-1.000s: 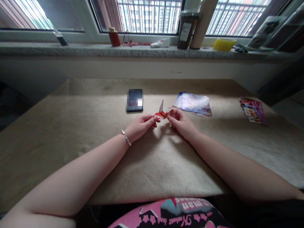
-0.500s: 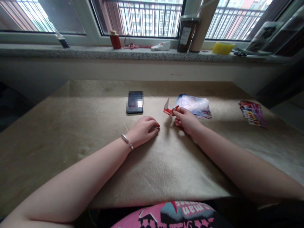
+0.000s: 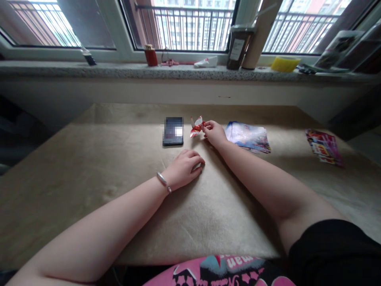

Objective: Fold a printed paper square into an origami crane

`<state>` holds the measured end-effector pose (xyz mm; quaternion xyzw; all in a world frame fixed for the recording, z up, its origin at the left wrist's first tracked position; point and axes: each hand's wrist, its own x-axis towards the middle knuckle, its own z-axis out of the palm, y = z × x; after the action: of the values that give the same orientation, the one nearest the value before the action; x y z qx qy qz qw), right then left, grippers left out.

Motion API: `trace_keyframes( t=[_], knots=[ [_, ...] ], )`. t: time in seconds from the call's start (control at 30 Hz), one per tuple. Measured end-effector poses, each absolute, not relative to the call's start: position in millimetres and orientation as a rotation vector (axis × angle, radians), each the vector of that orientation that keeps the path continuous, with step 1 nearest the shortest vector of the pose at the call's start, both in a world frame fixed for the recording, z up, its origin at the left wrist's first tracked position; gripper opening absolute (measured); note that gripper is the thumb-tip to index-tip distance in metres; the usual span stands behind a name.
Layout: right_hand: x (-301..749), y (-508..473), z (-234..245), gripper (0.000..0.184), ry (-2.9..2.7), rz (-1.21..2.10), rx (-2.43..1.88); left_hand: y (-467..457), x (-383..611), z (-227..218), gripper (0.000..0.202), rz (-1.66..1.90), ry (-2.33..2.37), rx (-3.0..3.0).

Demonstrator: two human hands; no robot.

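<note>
My right hand (image 3: 214,134) pinches a small red-and-white piece of folded or crumpled printed paper (image 3: 197,128) between thumb and fingertips. Its pointed flaps stick up and out; the exact kind cannot be made out. Just left of the paper lies a dark phone-like device (image 3: 173,132), its screen blurred into blocks. My left hand (image 3: 187,167) rests on the table in front of that device, fingers loosely bent and apart from the thumb, holding nothing that I can see. To the right of my right hand is a stack of bluish printed sheets (image 3: 247,136).
A fan of colourful packets or cards (image 3: 324,147) lies at the right of the tan-covered table (image 3: 89,159). Along the stone windowsill (image 3: 119,71) stand a red lighter-like item (image 3: 151,55), a dark lidded jar (image 3: 237,47) and a yellow tape roll (image 3: 285,64).
My right hand has moved left and farther away, carrying the red-and-white paper toward the dark device. My left hand keeps its place on the table. The view has shifted slightly.
</note>
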<state>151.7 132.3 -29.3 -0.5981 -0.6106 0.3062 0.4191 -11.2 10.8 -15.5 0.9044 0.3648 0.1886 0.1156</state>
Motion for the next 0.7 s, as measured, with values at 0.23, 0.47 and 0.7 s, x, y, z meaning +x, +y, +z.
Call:
trace_keyframes(
  t=[0.23,0.47,0.7],
  knots=[
    [137.5,142.8,-28.6,0.014,-1.614,0.65,-1.592,14.1,-10.4,-14.0,0.018,0.551,1.059,2.649],
    [130.8,132.9,-24.4,0.023,-1.715,0.553,-1.777,13.3,-10.2,-14.2,0.019,0.546,1.062,2.638],
    [136.9,127.5,-29.5,0.026,-1.716,0.569,-1.667,11.2,-11.7,-12.5,0.019,0.546,1.052,2.62]
  ],
)
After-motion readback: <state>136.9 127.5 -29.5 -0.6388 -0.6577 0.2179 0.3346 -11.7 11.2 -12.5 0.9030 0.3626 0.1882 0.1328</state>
